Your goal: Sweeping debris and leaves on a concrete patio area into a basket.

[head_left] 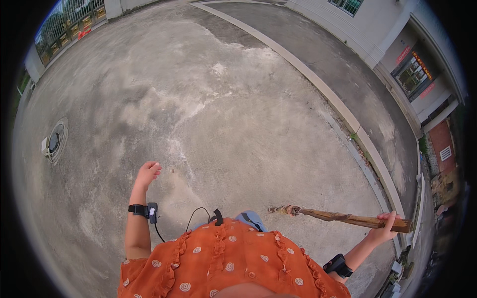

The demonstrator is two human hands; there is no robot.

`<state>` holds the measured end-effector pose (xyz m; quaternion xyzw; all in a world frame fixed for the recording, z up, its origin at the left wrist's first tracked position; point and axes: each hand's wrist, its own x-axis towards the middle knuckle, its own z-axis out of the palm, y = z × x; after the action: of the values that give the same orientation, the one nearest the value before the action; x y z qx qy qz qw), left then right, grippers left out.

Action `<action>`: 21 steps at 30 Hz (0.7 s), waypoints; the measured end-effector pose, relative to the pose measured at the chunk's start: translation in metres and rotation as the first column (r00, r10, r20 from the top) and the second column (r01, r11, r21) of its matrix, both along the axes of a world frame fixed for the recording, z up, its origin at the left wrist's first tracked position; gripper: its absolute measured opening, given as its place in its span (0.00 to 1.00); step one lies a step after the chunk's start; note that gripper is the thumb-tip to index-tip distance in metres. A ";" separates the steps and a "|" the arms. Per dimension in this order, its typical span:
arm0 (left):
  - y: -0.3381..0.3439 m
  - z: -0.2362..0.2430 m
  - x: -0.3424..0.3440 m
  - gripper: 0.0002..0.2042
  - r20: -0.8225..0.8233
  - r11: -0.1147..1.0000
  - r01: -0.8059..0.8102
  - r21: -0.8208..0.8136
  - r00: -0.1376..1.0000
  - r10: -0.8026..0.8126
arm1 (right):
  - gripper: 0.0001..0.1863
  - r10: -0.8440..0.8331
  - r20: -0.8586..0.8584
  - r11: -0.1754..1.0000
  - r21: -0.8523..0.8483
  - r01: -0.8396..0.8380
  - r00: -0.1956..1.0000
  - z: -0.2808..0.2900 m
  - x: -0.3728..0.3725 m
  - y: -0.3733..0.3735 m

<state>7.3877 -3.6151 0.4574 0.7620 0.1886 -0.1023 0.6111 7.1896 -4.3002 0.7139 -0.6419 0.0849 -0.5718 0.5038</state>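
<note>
My right hand (386, 229) grips a long wooden pole (343, 217) near its thick brown end, out to the right of my body. The pole runs leftward across my front, narrowing on the way. Its other end, pale and frayed-looking or wrapped, is partly seen close to the concrete; what kind of tool it is I cannot make out. My left hand (148, 172) hangs out to the left in the air above the ground, fingers loosely bent and nothing visible in it. Each forearm wears a black strap, the left one with a small device (152, 212).
Stained concrete ground (238, 129) spreads ahead. A round drain cover (56, 140) lies at the left. A raised kerb (318, 82) curves along the right, beside a house with a doorway (415, 74). A metal gate (69, 25) stands far left.
</note>
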 end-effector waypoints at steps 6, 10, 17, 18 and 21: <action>-0.111 0.011 0.352 0.17 0.175 0.958 0.275 0.075 0.943 -0.285 | 0.07 -0.031 -0.052 0.999 0.025 0.032 0.998 -0.022 0.278 -0.059; -0.106 -0.005 0.505 0.17 -0.054 0.987 0.090 -0.136 0.994 -0.098 | 0.08 -0.070 -0.127 0.996 0.041 0.076 0.989 -0.022 0.492 -0.089; -0.031 -0.024 0.661 0.16 -0.218 0.848 -0.524 -0.080 0.839 0.498 | 0.09 0.017 -0.233 0.998 0.058 -0.004 0.972 -0.011 0.888 -0.127; -0.021 -0.031 0.695 0.15 -0.212 0.806 -0.576 -0.133 0.811 0.545 | 0.10 0.025 -0.247 0.998 0.055 -0.012 0.969 -0.011 0.943 -0.130; 0.013 -0.065 0.829 0.14 -0.205 0.763 -0.627 -0.157 0.776 0.596 | 0.10 0.000 -0.287 0.998 0.061 0.018 0.958 -0.010 1.093 -0.126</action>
<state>8.2163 -3.6025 0.3927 0.5779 0.4580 0.0287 0.6749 8.2822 -4.4260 0.7037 -0.7013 0.1780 -0.4721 0.5036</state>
